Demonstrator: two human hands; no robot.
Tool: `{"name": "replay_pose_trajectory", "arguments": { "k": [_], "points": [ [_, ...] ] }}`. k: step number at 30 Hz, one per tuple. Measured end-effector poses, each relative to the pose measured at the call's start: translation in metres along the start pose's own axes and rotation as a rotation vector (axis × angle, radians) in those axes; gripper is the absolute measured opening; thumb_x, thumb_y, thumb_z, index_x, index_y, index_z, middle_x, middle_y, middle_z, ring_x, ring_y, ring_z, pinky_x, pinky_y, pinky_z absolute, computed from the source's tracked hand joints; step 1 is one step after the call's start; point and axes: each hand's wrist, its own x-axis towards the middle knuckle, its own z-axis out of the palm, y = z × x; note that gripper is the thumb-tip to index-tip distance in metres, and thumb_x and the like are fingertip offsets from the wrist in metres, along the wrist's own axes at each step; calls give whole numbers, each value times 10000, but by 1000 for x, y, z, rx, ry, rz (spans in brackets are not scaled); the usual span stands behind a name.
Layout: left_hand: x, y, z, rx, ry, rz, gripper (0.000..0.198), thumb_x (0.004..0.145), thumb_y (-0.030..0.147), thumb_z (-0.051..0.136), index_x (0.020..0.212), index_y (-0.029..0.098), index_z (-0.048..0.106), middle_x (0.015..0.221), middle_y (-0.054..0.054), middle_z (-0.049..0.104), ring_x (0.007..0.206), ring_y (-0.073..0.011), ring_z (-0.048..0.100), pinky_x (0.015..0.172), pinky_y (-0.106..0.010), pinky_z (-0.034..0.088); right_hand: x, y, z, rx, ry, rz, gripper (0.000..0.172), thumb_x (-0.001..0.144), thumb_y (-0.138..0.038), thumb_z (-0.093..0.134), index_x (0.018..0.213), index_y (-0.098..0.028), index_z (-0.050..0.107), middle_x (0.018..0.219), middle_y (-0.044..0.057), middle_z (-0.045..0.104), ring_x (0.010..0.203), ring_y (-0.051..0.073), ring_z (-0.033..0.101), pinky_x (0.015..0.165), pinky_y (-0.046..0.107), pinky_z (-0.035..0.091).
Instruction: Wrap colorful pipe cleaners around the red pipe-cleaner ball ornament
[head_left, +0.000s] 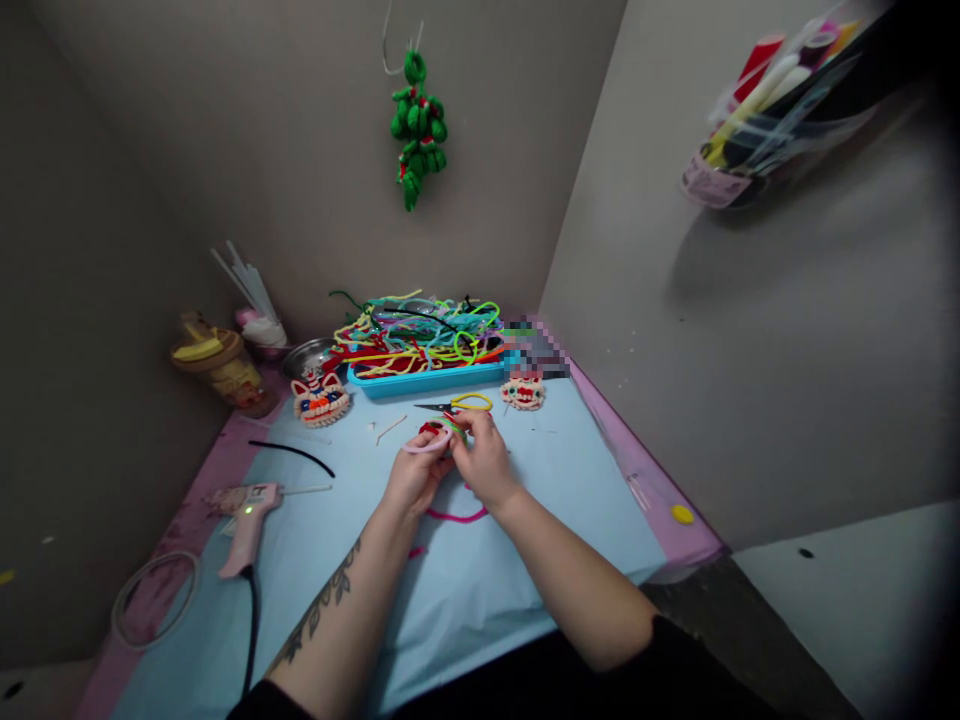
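Note:
Over the middle of the table, my left hand (417, 478) and my right hand (486, 456) meet, fingers closed round a small pipe-cleaner craft piece. A pale pink loop (424, 445) of it shows at my left fingers, with red and green bits beside it. My fingers hide most of it. Just beyond them lie scissors (472, 402) with yellow handles. A magenta pipe cleaner (459, 519) curves on the table below my hands, and a short magenta piece (417, 552) lies near my left wrist.
A blue tray (427, 381) heaped with coloured pipe cleaners stands at the back, flanked by finished animal-face pieces (321, 398) (523, 392). A pink glue gun (251, 520) with a lit green light lies left, its cord running forward. A black pipe cleaner (296, 452) lies beyond it.

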Motion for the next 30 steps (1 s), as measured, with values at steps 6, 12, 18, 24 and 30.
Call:
{"name": "replay_pose_trajectory", "arguments": {
  "k": [6,12,18,24,30],
  "points": [
    [0,15,-4,151,88,63,321,583,291,801,790,141,608,665,-7,648,599,-112,595,609,-231,468,11,-8,-16,149,28,-26,196,828,-192,535,1019,-215,568,999,89,605,1005,226,568,900,393,477],
    [1,34,-19,339,74,150,370,645,329,730,931,145,584,663,11,631,542,-112,567,535,-218,413,19,-4,-28,218,-103,44,210,842,-211,520,1011,-244,641,1151,89,545,1130,227,516,999,416,416],
    [3,36,-25,328,30,231,254,613,250,697,821,145,595,687,15,585,565,-102,540,566,-226,419,18,-1,-32,368,-297,3,175,839,-230,563,990,-249,650,1214,77,526,1185,220,492,1024,417,394],
    [1,33,-22,244,48,162,365,625,297,692,933,168,543,647,33,576,556,-118,547,554,-226,405,17,-6,-30,368,-349,-50,165,824,-240,609,975,-260,672,1166,70,563,1134,217,525,1023,423,392],
    [-1,29,-16,274,50,158,376,638,335,690,930,184,508,651,37,577,566,-124,554,561,-230,407,13,-6,-24,347,-385,-74,172,824,-216,606,953,-273,705,1194,65,546,1160,222,509,1044,421,372]
  ]
}}
